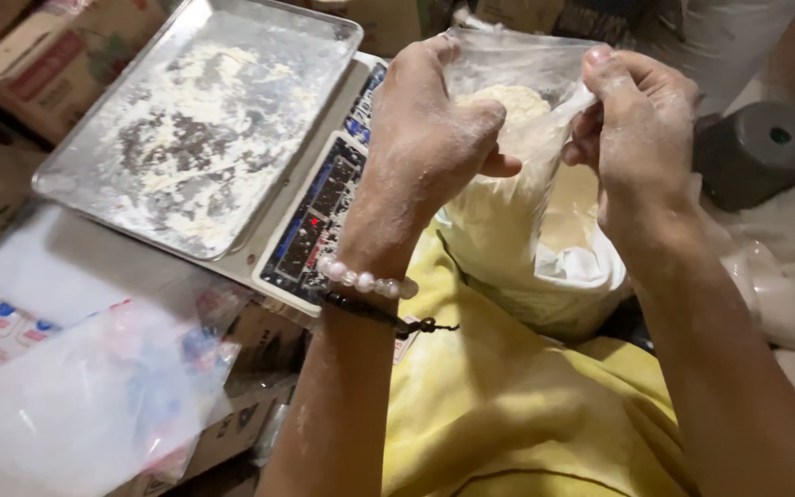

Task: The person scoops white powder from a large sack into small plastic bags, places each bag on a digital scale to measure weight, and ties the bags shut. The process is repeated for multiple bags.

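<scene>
- Cardboard boxes crowd the background behind the weighing scale, whose steel tray is smeared with pale flour.
- Right of the scale I see my left hand pinching the near rim of a clear plastic bag, fingers clenched on the film.
- Further right of the scale, my right hand grips the bag's opposite rim.
- Between them the bag hangs, filled with cream-coloured flour, above my yellow shirt.
- Below the scale lie loose plastic bags.
</scene>
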